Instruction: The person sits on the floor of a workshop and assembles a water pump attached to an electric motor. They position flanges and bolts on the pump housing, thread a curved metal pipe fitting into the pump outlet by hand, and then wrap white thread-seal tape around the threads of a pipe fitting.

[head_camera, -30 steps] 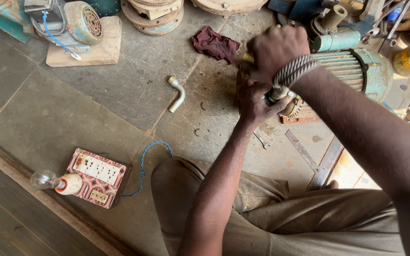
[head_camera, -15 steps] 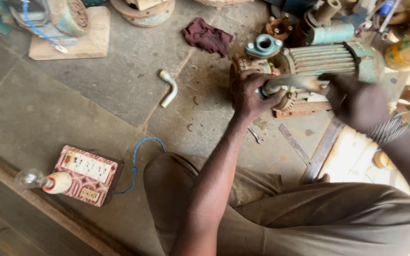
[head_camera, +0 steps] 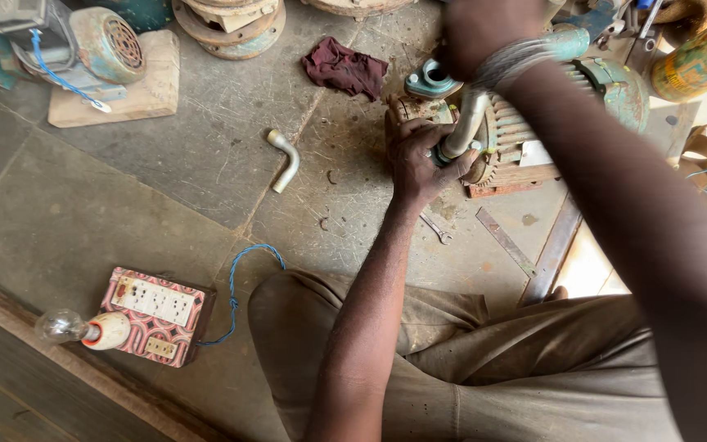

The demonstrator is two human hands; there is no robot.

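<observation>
My left hand [head_camera: 416,160] is closed around the lower end of a grey metal pipe [head_camera: 461,124], pressed against the end of a green finned motor [head_camera: 591,78] on the floor. The pipe rises steeply toward my right hand [head_camera: 484,31]. That hand wears metal bangles at the wrist and is closed over the pipe's upper end near the frame's top edge. A teal flange fitting [head_camera: 430,82] sits just left of the pipe. My right forearm hides much of the motor body.
A bent pipe elbow [head_camera: 284,160], a maroon rag [head_camera: 344,67], a small wrench [head_camera: 435,228] and a flat metal strip [head_camera: 505,241] lie on the concrete floor. At the near left is a socket board with a bulb [head_camera: 153,315] and a blue wire. Another motor sits on a wooden board [head_camera: 116,94].
My right hand has come back from the right side of the motor up to the pipe's top. The pipe now stands steeper. My left hand stays at its lower end.
</observation>
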